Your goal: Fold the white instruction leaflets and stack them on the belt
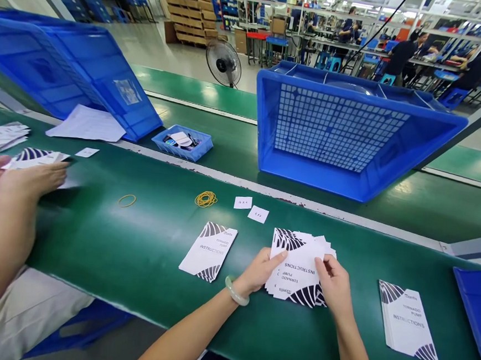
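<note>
A loose, fanned stack of instruction booklets (298,268) is between my hands, its printed words upside down. My left hand (260,270), with a pale green bangle on the wrist, grips the stack's left side, thumb on top. At the right edge, my right hand (332,279) pinches the booklets between thumb and fingers. Left of them lies a neat pile of instruction booklets (210,251) on the green table (135,249). Another squared pile of instruction booklets (410,323) rests to the right of my right hand.
Yellow rubber bands (206,199) and two small paper slips (258,214) lie ahead. A large blue crate (360,184) leans behind them; a small blue basket (192,153) stands farther left. At far left, a co-worker's hands (32,177) hold booklets. A blue bin (477,315) is at right.
</note>
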